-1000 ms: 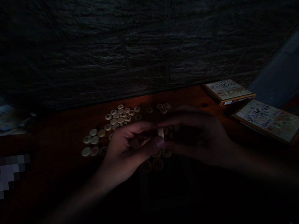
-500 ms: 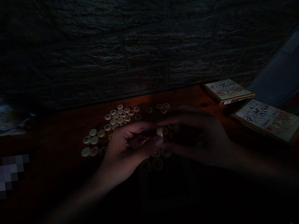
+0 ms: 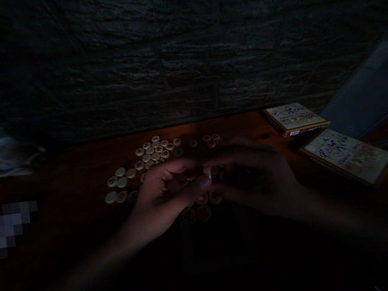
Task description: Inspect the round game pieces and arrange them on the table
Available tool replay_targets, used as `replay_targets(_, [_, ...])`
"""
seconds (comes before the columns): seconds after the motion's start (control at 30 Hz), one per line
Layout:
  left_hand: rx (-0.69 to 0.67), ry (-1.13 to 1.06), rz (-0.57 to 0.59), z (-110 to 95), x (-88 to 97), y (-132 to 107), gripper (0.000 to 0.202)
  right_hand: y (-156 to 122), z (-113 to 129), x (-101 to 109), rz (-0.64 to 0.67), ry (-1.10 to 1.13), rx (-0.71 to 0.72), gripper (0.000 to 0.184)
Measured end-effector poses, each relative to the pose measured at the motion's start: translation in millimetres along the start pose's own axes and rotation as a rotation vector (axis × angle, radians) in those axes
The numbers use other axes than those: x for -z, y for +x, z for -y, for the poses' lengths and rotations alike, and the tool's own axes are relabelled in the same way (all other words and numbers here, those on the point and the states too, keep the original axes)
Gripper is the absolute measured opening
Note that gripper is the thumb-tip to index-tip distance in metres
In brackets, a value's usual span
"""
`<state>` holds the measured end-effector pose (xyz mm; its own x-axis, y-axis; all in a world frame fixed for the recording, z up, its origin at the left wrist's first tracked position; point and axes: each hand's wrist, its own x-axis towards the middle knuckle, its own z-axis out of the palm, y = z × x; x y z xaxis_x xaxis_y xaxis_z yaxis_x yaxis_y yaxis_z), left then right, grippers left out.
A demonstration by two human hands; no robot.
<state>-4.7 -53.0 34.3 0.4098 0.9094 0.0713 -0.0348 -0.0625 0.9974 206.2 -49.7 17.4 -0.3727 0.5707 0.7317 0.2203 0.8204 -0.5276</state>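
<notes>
Head view, frame centre: my left hand (image 3: pixel 161 194) and right hand (image 3: pixel 254 178) both pinch one pale disc (image 3: pixel 207 172), edge-up, between them.

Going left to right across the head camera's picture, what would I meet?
Crumpled plastic wrapper, pale game discs, left hand, pinched disc held between both hands, right hand, far game box, near game box.

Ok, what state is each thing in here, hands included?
Left hand, fingers pinched on a game piece.
Right hand, fingers curled at the same piece; grip too dark to tell.
Loose pieces, lying flat, scattered on the table.
Far box, flat, printed side up.
Near box, flat, printed side up.
</notes>
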Motion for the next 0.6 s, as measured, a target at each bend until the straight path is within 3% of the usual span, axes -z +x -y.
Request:
replay_targets(0.33, [-0.035,0.054,-0.013,4.4,2.5,-1.2,0.018,-0.3,0.9,0.1,0.001,-0.014,-0.041,0.038])
replay_targets(0.6, [-0.018,0.038,0.006,2.3,2.0,-0.9,0.011,0.0,0.3,0.3,0.001,-0.015,0.005,0.035])
